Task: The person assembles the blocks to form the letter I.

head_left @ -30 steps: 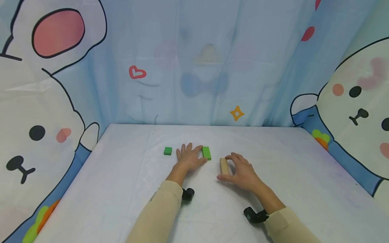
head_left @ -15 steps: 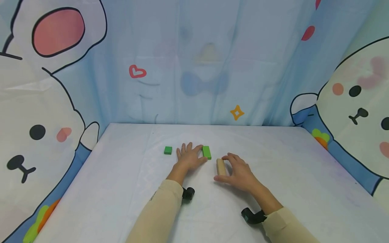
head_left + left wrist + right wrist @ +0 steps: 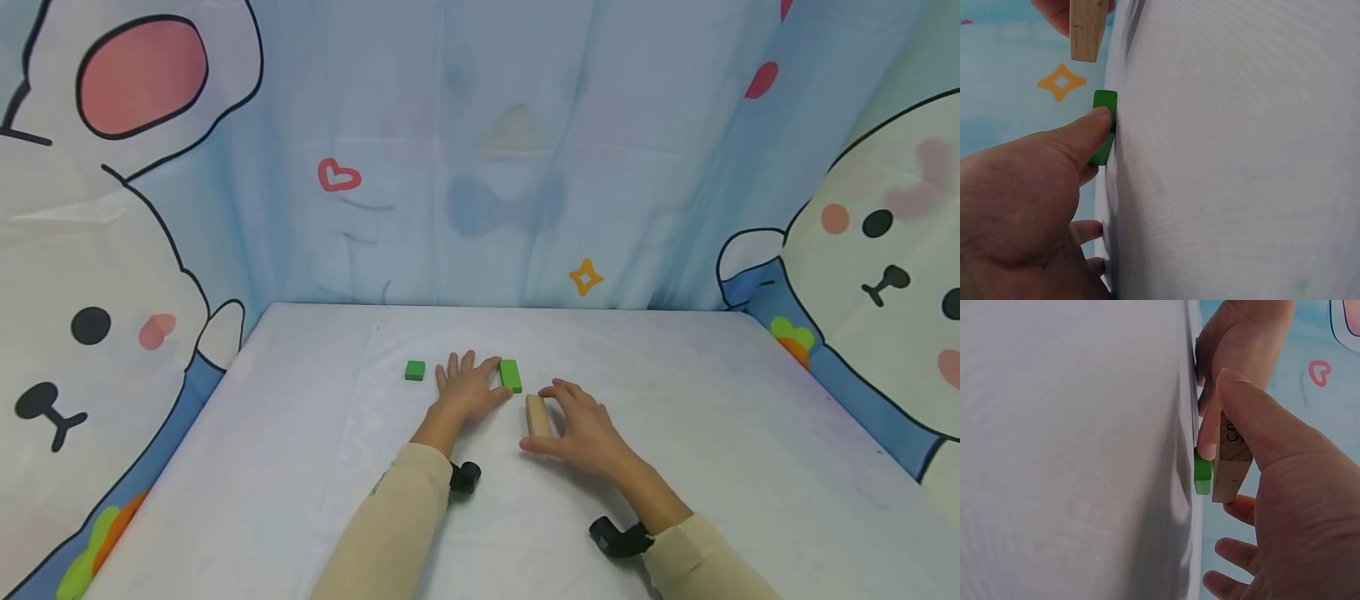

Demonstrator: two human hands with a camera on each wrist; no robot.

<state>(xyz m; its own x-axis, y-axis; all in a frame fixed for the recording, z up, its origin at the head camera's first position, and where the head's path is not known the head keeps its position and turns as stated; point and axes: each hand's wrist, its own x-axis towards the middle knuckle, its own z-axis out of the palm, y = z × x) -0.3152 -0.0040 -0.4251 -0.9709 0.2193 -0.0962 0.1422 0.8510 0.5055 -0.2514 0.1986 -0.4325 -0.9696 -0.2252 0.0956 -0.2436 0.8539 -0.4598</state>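
Wood cuboid [image 3: 537, 416] pinched in your right hand [image 3: 581, 433], at five o'clock from the green cuboid [image 3: 511, 376] your left hand [image 3: 467, 393] pinches, wants steady guiding.

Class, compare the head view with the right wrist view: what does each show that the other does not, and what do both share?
Only the head view: the small green block beyond the fingers' far side, the orange star print and the beige sleeves.
Only the right wrist view: dark markings on the wooden block.
Both: the left hand at the longer green block, the right hand gripping the wooden block, and the red heart print.
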